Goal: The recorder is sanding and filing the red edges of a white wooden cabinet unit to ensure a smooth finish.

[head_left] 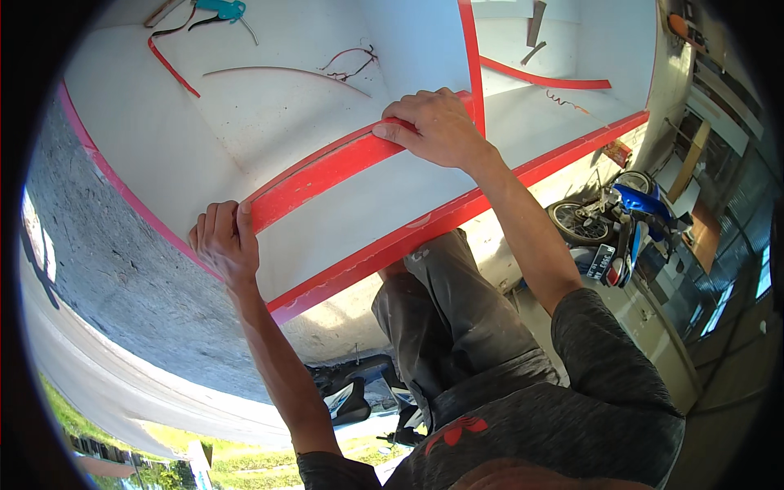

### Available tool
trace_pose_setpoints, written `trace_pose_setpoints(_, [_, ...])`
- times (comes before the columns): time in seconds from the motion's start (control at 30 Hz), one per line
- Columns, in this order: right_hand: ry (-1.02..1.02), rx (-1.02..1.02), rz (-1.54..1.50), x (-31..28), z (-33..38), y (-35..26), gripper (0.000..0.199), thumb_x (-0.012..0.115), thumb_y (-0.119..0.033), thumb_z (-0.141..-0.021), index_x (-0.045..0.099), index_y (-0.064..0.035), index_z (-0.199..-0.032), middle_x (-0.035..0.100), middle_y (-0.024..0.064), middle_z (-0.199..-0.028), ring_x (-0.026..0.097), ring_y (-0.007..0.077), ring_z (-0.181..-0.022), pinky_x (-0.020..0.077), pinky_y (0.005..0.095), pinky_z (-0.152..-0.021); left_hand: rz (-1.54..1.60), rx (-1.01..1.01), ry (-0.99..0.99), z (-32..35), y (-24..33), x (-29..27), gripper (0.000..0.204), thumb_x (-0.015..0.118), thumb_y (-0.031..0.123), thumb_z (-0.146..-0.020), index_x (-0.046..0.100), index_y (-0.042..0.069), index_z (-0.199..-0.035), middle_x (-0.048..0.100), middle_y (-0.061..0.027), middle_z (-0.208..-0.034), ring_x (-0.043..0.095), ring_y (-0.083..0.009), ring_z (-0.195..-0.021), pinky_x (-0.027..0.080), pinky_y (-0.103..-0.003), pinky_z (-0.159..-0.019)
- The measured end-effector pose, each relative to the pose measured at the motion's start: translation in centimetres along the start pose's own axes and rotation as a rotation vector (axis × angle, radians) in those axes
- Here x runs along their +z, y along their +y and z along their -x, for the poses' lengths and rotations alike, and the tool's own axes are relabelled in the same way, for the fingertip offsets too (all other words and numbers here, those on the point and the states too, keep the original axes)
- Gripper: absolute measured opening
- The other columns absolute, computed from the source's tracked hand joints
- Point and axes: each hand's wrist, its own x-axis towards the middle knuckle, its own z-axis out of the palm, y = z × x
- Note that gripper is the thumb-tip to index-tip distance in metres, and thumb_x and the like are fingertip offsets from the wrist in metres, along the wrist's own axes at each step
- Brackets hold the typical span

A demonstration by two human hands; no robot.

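Note:
A white cabinet with red edging lies before me, split into compartments. Across the left compartment runs a red-faced board, scuffed along its edge. My left hand is closed round its left end, by the pink-edged cabinet side. Near the divider, my right hand grips the same board, with the thumb on its near face and the fingers over the top. The undersides of the fingers are hidden.
Inside the cabinet lie a teal air gun, a bent red strip, a thin pale strip and curly shavings. The right compartment holds another red strip and brown offcuts. A blue motorcycle stands at right.

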Motion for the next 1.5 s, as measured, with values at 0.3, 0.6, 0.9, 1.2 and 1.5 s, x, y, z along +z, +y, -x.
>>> trace_pose_setpoints(0.3, [-0.028, 0.123, -0.185, -0.4, -0.4, 0.2, 0.034, 0.072, -0.040, -0.094, 0.076, -0.0065, -0.101, 0.075, 0.0083, -0.094, 0.068, 0.0239, -0.088, 0.0459, 0.0416, -0.088, 0.047, -0.009, 0.038, -0.2, 0.8, -0.2, 0.024, 0.067, 0.034, -0.097, 0.067, 0.012, -0.085, 0.062, -0.0007, -0.078, 0.057, -0.0215, -0.075, 0.040, -0.038, -0.081])
trace_pose_setpoints(0.6, [0.363, -0.336, 0.003, -2.1, 2.1, 0.7, 0.025, 0.083, -0.024, -0.082, 0.076, -0.0102, -0.101, 0.061, 0.0028, -0.084, 0.057, 0.0203, -0.082, 0.0427, 0.0353, -0.079, 0.021, 0.072, 0.199, 1.2, 2.1, -2.9, 0.024, 0.074, 0.031, -0.092, 0.065, 0.010, -0.097, 0.064, -0.0040, -0.090, 0.059, -0.0259, -0.088, 0.040, -0.041, -0.089])
trace_pose_setpoints(0.9, [0.427, -0.384, 0.154, -1.8, 1.1, 0.0, 0.029, 0.077, -0.028, -0.088, 0.077, -0.0127, -0.114, 0.066, 0.0081, -0.104, 0.061, 0.0231, -0.096, 0.0492, 0.0343, -0.084, -0.050, 0.015, 0.122, 3.2, 2.0, 0.7, 0.037, 0.065, 0.040, -0.097, 0.069, 0.020, -0.128, 0.061, -0.0057, -0.127, 0.053, -0.0260, -0.125, 0.029, -0.054, -0.115])
trace_pose_setpoints(1.2, [-0.244, -0.148, 0.056, 4.2, -24.4, -2.2, 0.042, 0.073, -0.037, -0.086, 0.074, -0.0062, -0.115, 0.070, 0.0225, -0.121, 0.064, 0.0381, -0.116, 0.0511, 0.0456, -0.102, -0.170, 0.003, 0.382, 2.8, 1.2, 4.8, 0.031, 0.055, 0.048, -0.097, 0.076, 0.025, -0.100, 0.067, 0.0013, -0.098, 0.062, -0.0199, -0.101, 0.035, -0.046, -0.108])
trace_pose_setpoints(1.5, [-0.365, 0.028, 0.354, 21.1, -31.8, 6.0, 0.047, 0.072, -0.037, -0.088, 0.071, 0.0011, -0.116, 0.073, 0.0234, -0.110, 0.069, 0.0399, -0.105, 0.0573, 0.0471, -0.090, -0.181, 0.003, 0.433, 3.0, 1.3, 4.2, 0.041, 0.043, 0.056, -0.099, 0.074, 0.028, -0.099, 0.066, 0.0039, -0.092, 0.064, -0.0185, -0.097, 0.038, -0.046, -0.104])
